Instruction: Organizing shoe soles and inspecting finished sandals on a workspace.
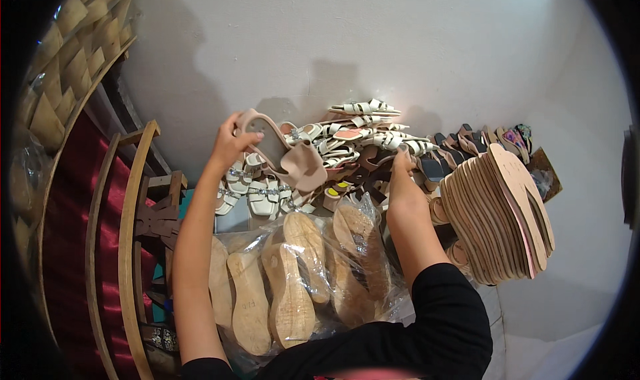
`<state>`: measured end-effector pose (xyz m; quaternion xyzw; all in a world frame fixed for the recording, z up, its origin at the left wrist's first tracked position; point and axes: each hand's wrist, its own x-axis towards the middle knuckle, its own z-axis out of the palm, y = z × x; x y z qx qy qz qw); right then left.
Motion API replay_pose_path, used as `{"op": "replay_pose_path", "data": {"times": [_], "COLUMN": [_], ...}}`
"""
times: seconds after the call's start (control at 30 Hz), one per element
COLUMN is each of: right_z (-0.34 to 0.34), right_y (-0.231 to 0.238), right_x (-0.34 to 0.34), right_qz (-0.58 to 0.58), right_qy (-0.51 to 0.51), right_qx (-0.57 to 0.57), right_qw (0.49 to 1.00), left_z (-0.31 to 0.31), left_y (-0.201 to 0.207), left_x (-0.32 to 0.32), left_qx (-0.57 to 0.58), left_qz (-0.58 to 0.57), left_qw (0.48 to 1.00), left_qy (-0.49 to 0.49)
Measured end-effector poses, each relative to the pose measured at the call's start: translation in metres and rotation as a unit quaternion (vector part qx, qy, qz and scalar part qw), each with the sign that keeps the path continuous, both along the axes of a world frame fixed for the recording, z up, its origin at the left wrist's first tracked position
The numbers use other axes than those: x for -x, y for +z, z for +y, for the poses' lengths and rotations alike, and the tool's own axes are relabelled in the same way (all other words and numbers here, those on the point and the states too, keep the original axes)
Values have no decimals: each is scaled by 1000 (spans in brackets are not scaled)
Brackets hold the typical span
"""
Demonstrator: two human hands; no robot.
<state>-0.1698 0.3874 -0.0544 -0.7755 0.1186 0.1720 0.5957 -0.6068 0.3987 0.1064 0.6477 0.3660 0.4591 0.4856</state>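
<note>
My left hand (233,142) is closed round the heel end of a beige-pink sandal (305,169), thumb on its insole. The sandal is raised and tilted, its broad strap facing down to the right. Behind and around it is a heap of white strappy sandals (367,121), some with buckles or decorated straps. My right hand (402,160) reaches into the right part of that heap, beside dark sandals (433,169). Its fingers are mostly hidden, so whether they grip anything does not show.
Clear plastic bags hold several wooden-looking soles (291,293) in front of me. To the right stands a tall stack of beige insoles (490,217). A wooden rack (130,247) and a woven basket-like panel (77,73) are at the left. A grey wall (267,40) rises behind the heap.
</note>
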Motion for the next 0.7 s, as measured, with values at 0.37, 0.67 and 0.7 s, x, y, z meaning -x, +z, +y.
{"op": "replay_pose_path", "data": {"times": [0.37,0.67,0.7], "right_z": [3,-15,-7], "right_y": [-6,60,59], "right_x": [21,58,40], "right_qz": [-293,-473,-496], "right_qy": [85,245,291], "right_qx": [-93,-134,-156], "right_qw": [948,836,803], "left_z": [6,8,10], "left_y": [13,-16,-15], "left_x": [-3,-30,-38], "left_qx": [-68,-82,-86], "left_qz": [-36,69,68], "left_qw": [992,994,994], "left_qy": [102,29,21]}}
